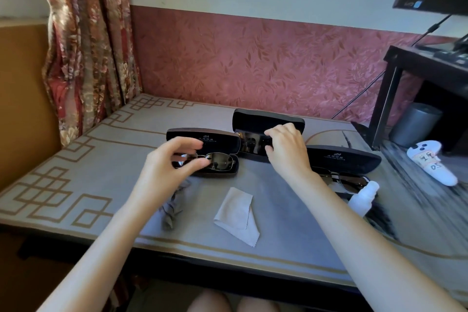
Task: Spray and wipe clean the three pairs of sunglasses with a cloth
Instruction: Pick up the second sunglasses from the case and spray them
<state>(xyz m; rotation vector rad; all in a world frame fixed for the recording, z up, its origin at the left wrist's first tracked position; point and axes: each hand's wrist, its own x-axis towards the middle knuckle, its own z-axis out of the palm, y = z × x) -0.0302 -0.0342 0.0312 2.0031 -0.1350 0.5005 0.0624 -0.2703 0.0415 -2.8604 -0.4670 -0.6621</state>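
Three open dark cases sit on the table, each holding a pair of sunglasses. My left hand (174, 159) hovers over the left sunglasses (220, 161), fingers apart, thumb tip at the bridge. My right hand (286, 149) pinches the right end of the middle sunglasses (250, 143) in the rear case. Near the right edge, the third sunglasses (349, 181) lie partly behind my right forearm. A white spray bottle (363, 197) lies beside them. A flat light-grey cloth (236, 213) rests at the centre front, and a crumpled grey cloth (173, 208) lies under my left wrist.
The table (76, 185) has a grey patterned cover and stands against a red wall. A floral curtain (86, 45) hangs at the back left. A white game controller (430, 159) lies at the right, beside a dark stand (395, 78) with a monitor.
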